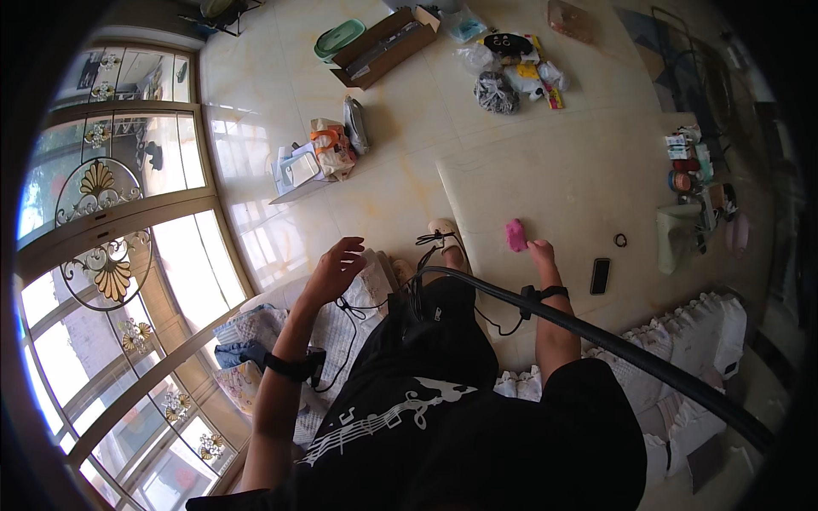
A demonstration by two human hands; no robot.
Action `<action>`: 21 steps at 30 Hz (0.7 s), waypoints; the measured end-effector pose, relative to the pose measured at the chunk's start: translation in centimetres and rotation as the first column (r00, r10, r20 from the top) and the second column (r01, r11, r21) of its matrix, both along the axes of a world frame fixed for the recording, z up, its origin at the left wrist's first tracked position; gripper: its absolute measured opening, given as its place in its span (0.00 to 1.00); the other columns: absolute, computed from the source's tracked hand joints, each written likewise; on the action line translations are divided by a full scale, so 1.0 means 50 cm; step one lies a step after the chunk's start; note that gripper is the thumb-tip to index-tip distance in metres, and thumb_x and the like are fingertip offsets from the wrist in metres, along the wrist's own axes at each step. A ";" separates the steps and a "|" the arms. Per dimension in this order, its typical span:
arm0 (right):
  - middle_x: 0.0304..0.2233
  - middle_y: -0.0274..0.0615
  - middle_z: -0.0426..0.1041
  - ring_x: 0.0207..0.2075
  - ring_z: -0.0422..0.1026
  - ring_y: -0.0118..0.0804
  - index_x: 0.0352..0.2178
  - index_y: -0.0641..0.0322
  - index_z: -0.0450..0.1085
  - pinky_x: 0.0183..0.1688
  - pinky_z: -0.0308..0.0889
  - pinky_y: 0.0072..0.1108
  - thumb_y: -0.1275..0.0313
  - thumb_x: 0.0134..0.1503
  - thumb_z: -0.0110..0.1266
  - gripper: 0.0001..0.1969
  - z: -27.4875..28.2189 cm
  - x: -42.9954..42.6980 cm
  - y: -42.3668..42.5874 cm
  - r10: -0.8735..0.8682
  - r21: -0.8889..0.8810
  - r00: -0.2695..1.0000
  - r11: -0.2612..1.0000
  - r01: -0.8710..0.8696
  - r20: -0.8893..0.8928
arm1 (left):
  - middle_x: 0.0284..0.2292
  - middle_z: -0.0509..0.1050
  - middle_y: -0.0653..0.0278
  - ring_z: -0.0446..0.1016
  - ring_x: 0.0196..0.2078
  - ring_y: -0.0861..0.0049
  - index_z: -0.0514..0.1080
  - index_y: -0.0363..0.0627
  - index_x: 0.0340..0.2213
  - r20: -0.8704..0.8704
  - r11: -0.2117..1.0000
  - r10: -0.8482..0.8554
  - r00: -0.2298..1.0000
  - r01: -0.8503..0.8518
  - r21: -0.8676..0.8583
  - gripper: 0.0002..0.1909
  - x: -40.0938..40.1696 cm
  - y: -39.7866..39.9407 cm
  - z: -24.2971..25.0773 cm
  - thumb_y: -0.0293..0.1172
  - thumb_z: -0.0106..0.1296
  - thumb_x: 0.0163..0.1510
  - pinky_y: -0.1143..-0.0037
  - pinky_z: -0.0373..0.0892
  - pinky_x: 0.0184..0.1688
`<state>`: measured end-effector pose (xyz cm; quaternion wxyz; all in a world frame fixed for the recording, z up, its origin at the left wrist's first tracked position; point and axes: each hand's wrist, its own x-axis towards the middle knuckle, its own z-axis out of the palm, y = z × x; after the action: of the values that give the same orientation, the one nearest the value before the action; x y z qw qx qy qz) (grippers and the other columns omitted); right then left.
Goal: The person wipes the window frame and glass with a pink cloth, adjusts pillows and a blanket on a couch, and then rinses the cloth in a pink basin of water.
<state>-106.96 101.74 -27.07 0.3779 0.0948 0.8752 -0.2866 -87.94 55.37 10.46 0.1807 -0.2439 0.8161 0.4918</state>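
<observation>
My right hand [542, 252] is over the pale table, its fingers closed at the near end of a small pink sponge-like thing [515, 236]. The exact grip on it is hidden. My left hand [335, 271] is raised at the left, above the edge of the quilted sofa, with nothing in it and its fingers apart. Each wrist wears a black strap; a small device shows on the left one [313, 365]. To the right of my right hand a black smartphone [599, 276] and a small dark ring-shaped item [620, 240] lie on the table.
A black cable tube [594, 335] crosses before my right forearm, and thin cables hang at my lap. A pale green bag [679, 237] and several small items line the table's right end. On the floor are an open cardboard box [386, 48], bags [333, 150] and packages [511, 76].
</observation>
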 end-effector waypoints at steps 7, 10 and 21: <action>0.29 0.45 0.79 0.32 0.78 0.40 0.30 0.65 0.75 0.39 0.71 0.30 0.60 0.52 0.57 0.16 -0.012 -0.123 -0.126 -0.055 -0.195 0.998 0.979 0.051 -0.015 | 0.45 0.75 0.51 0.75 0.47 0.66 0.65 0.36 0.52 -0.214 0.959 0.275 0.938 -0.282 -0.004 0.21 0.060 -0.065 0.028 0.30 0.53 0.59 0.69 0.73 0.48; 0.35 0.46 0.79 0.38 0.77 0.41 0.37 0.65 0.73 0.41 0.71 0.30 0.62 0.52 0.57 0.17 0.035 -0.121 -0.276 0.136 -0.214 0.991 0.967 -0.135 -0.011 | 0.46 0.74 0.51 0.75 0.48 0.65 0.64 0.36 0.53 -0.238 0.894 0.433 0.869 -0.448 -0.010 0.22 0.160 -0.096 0.051 0.32 0.52 0.60 0.68 0.72 0.50; 0.29 0.37 0.75 0.30 0.75 0.29 0.41 0.65 0.70 0.31 0.71 0.21 0.69 0.55 0.54 0.14 0.203 -0.174 -0.848 0.577 -0.409 0.803 0.703 -0.582 -0.151 | 0.47 0.74 0.54 0.73 0.49 0.69 0.64 0.37 0.54 -0.353 0.573 0.776 0.522 -0.818 0.049 0.22 0.437 -0.129 0.095 0.34 0.51 0.62 0.70 0.69 0.52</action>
<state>-115.66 59.34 -16.90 0.4551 -0.2736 0.7753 -0.3420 -66.07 48.94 15.23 -0.2222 -0.5133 0.6597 0.5019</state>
